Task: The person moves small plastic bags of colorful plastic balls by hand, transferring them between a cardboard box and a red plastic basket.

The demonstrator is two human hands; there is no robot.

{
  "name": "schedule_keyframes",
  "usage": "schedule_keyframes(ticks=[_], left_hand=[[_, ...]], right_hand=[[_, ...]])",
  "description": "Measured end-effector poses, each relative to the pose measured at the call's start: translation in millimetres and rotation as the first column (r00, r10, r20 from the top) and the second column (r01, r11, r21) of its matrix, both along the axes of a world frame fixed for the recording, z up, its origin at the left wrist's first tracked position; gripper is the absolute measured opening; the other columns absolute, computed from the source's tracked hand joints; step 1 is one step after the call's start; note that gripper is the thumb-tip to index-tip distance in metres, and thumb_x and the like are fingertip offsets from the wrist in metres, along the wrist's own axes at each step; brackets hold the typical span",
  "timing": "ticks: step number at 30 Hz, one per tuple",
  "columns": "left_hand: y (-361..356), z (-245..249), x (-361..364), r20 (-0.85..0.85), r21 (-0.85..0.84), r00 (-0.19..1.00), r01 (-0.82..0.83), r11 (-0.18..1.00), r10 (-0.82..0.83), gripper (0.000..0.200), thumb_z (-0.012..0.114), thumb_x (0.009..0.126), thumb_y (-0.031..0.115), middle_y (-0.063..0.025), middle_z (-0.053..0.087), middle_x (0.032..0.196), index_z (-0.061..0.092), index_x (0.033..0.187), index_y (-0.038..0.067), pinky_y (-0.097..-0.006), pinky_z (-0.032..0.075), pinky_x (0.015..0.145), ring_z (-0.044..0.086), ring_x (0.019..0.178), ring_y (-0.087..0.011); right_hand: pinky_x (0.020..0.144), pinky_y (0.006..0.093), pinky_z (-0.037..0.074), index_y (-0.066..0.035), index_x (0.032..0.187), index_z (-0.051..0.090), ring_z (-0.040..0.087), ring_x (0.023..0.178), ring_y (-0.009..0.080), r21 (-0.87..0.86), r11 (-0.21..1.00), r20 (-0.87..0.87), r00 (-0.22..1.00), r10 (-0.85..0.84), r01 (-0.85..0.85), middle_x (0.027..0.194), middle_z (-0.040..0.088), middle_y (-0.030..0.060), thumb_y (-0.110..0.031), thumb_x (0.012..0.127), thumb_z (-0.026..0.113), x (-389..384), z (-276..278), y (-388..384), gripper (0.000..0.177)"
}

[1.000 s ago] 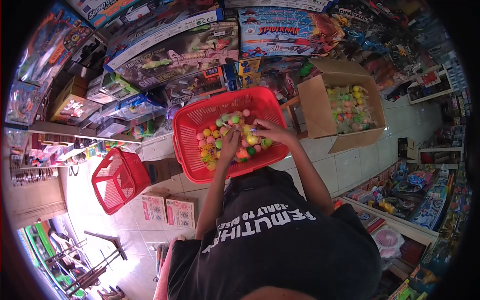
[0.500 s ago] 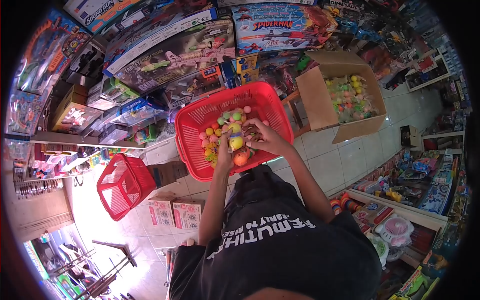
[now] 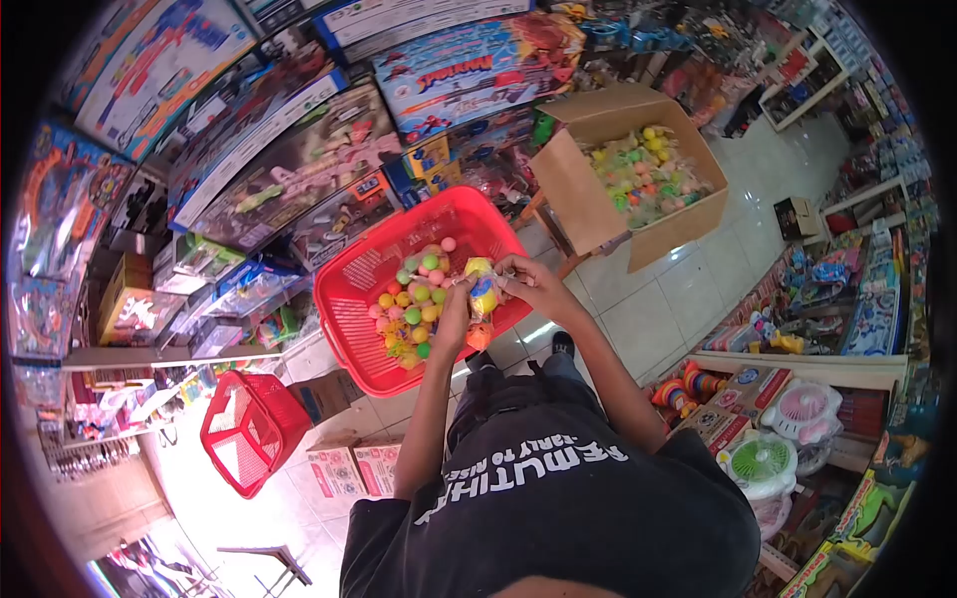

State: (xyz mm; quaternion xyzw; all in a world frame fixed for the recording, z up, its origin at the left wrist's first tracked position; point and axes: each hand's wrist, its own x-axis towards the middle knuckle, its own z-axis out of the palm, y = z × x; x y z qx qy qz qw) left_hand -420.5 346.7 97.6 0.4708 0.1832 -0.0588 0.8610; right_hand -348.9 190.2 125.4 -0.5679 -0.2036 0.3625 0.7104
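A red plastic basket (image 3: 344, 351) holds several small balls (image 3: 412, 292) in pink, green, yellow and orange, with a yellow netted piece (image 3: 404, 352) among them. Over the basket's right side, a clear plastic packet (image 3: 482, 291) with yellow and blue colouring hangs between my hands, an orange ball (image 3: 479, 337) at its lower end. My left hand (image 3: 455, 311) is closed on the packet's left side. With bent fingers, my right hand (image 3: 532, 284) pinches its upper right edge. The fingertips are partly hidden by the plastic.
An open cardboard box (image 3: 688, 234) with bagged coloured balls stands at the upper right. Another red basket (image 3: 261, 429) is at lower left, near small cartons (image 3: 339, 468). Boxed toys (image 3: 469, 75) line the back; packaged fans (image 3: 763, 460) sit on the right shelf.
The view has swung, so the basket and box appear further left. My hands have turned the packet and moved it slightly away from the loose balls, showing more of them.
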Motion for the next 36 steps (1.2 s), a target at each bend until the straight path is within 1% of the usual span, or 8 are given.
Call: schedule_keyframes(ticks=[5,7,12,21,26,28,35,36], left_hand=[[-40,7,21,0.075,0.139,0.995,0.058,0.989,-0.069,0.028,0.042,0.090,0.027,-0.0013,0.054,0.079,0.051,0.098,0.002,-0.0225,0.042,0.058,0.052,0.068,-0.0097],[-61,12,31,0.121,0.088,0.989,-0.099,0.991,0.088,0.026,0.044,0.089,0.026,-0.0006,0.053,0.080,0.051,0.098,0.002,-0.0218,0.041,0.057,0.051,0.068,-0.0086],[-107,-1,53,0.084,0.100,0.996,-0.018,0.995,0.010,0.024,0.045,0.088,0.025,0.0008,0.051,0.072,0.052,0.094,0.003,-0.0219,0.040,0.053,0.049,0.061,-0.0071],[-223,9,104,0.281,0.274,0.948,0.071,0.959,-0.151,0.027,0.040,0.090,0.025,-0.0032,0.056,0.076,0.052,0.095,0.001,-0.0208,0.041,0.047,0.052,0.057,-0.0072],[-275,17,121,0.205,0.220,0.965,0.118,0.968,-0.164,0.029,0.039,0.090,0.027,-0.0035,0.056,0.070,0.053,0.092,0.002,-0.0208,0.041,0.046,0.052,0.054,-0.0086],[-289,15,128,0.193,0.210,0.957,0.175,0.962,-0.216,0.029,0.041,0.090,0.028,-0.0021,0.055,0.067,0.053,0.090,0.002,-0.0206,0.040,0.046,0.052,0.053,-0.0080],[-314,22,157,0.085,0.282,0.923,0.339,0.897,-0.375,0.031,0.042,0.092,0.031,0.0016,0.049,0.063,0.055,0.088,0.003,-0.0219,0.033,0.044,0.043,0.049,-0.0051],[-313,22,165,0.049,0.388,0.908,0.366,0.846,-0.416,0.033,0.042,0.093,0.033,0.0026,0.047,0.062,0.055,0.090,0.002,-0.0219,0.033,0.045,0.042,0.051,-0.0048]], right_hand=[[0.068,0.0215,0.042,-0.002,0.098,0.050,0.050,0.081,0.0064,0.086,0.992,-0.001,0.995,-0.095,0.095,0.089,0.051,0.0009,-0.006,0.086,0.054,9,12,-41,0.013],[0.069,0.0215,0.042,-0.003,0.095,0.050,0.050,0.083,0.0066,0.111,0.986,0.052,0.990,-0.130,0.123,0.089,0.050,0.0006,-0.006,0.084,0.056,19,14,-64,0.013],[0.070,0.0216,0.043,-0.003,0.093,0.051,0.051,0.082,0.0078,0.058,0.989,0.118,0.983,-0.139,0.133,0.086,0.051,0.0012,-0.006,0.082,0.058,47,28,-127,0.013],[0.072,0.0251,0.043,-0.003,0.093,0.050,0.051,0.079,0.0103,0.035,0.974,0.041,0.973,-0.227,0.226,0.086,0.052,0.0025,-0.008,0.084,0.053,79,16,-244,0.011],[0.078,0.0259,0.042,-0.003,0.100,0.049,0.050,0.088,0.0098,0.057,0.974,0.042,0.975,-0.220,0.217,0.098,0.050,0.0019,-0.007,0.083,0.054,84,24,-293,0.018],[0.081,0.0264,0.041,-0.003,0.108,0.049,0.048,0.094,0.0096,-0.015,0.975,0.165,0.962,-0.217,0.222,0.106,0.049,0.0021,-0.003,0.082,0.055,85,27,-307,0.026],[0.082,0.0249,0.041,0.000,0.105,0.052,0.048,0.095,0.0089,0.023,0.955,0.123,0.947,-0.298,0.297,0.101,0.052,0.0028,0.000,0.081,0.056,105,11,-334,0.025],[0.082,0.0242,0.041,0.000,0.103,0.052,0.049,0.094,0.0085,0.063,0.938,0.105,0.932,-0.346,0.341,0.099,0.052,0.0030,0.000,0.081,0.056,110,8,-337,0.022]])
